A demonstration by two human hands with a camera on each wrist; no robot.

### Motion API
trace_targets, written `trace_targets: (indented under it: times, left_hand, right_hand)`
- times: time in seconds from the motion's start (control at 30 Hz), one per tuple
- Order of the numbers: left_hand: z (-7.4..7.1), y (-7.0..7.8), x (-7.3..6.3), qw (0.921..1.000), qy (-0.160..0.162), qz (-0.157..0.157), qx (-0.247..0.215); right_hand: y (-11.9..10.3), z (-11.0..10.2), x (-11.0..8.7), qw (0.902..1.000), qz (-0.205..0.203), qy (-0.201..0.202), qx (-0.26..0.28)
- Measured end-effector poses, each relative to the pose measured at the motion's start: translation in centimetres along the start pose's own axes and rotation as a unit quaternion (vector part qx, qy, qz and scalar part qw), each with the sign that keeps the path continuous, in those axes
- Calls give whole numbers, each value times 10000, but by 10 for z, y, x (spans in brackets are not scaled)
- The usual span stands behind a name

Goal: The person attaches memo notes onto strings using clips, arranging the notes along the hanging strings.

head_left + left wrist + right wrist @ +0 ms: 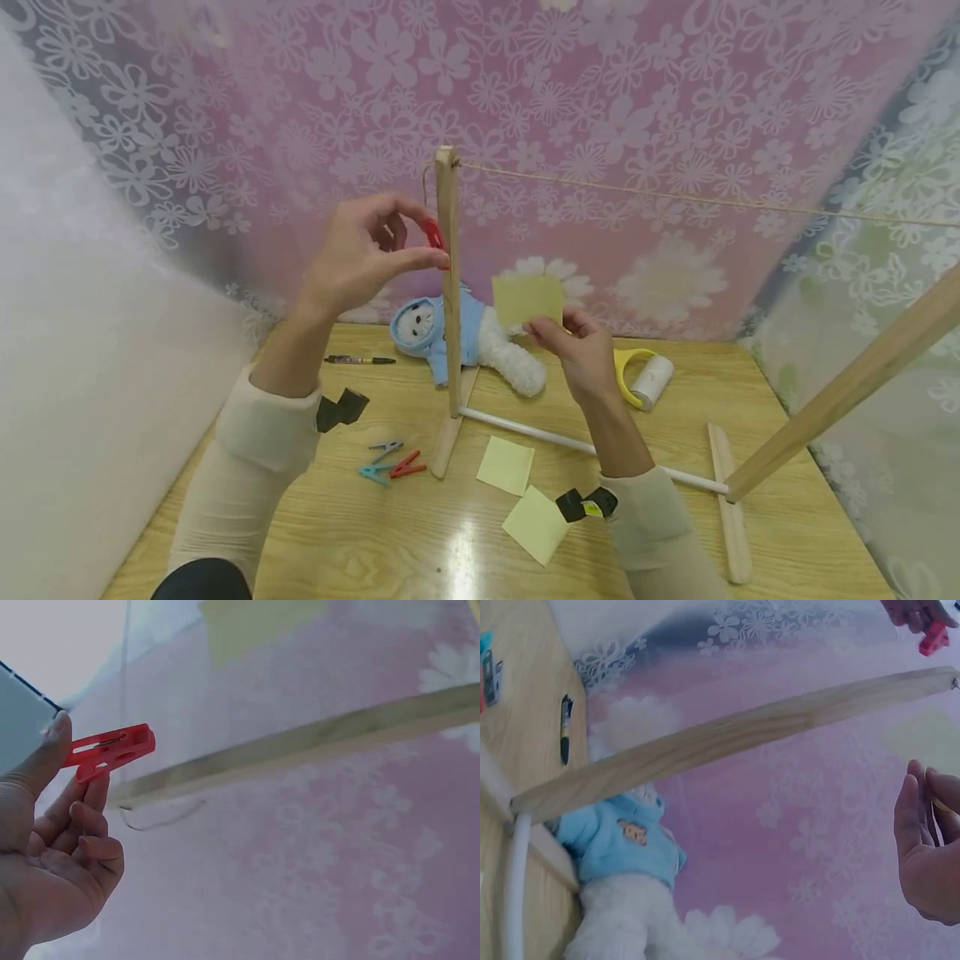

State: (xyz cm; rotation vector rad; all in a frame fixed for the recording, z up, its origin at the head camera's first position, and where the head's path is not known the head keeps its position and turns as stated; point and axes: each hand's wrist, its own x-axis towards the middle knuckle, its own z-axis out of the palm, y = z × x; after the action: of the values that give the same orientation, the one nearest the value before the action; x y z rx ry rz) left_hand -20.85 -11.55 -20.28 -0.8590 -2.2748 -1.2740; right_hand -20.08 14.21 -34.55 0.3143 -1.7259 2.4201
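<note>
Left hand (352, 254) pinches a red clothespin (433, 233); right hand (585, 354) holds a yellow note (527, 298). String (600, 188) runs rightward from the wooden post (452, 333), above both.

Plush toy (470, 327), white, blue hooded top: lying on wood-grain table (330, 533), between and below left hand (352, 258) and right hand (582, 354). Pen (358, 360), dark, one: below left hand. Yellow ring-shaped item (622, 377), with white roll (653, 382) at it: just right of right hand, lower. Floral curtain (585, 100), pink: behind both hands. Pale wall (90, 350): left of left hand.
</note>
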Motion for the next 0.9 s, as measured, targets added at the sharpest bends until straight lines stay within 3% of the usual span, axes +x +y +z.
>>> trace_targets:
  times: [0.13, 0.3, 0.57, 0.9]
  left_hand:
    - [-3, 20, 17, 9989, 166, 410, -142]
    - [-6, 36, 41, 9975, 211, 600, -314]
    - [-3, 46, 76, 9976, 196, 386, -547]
    - [3, 49, 97, 9961, 180, 267, -816]
  right_hand:
    - [-7, 16, 12, 9998, -100, 10, 182]
    - [-15, 33, 24, 9985, -397, -86, 362]
    - [-25, 47, 36, 9972, -495, -142, 551]
    - [-36, 58, 50, 9964, -509, -76, 679]
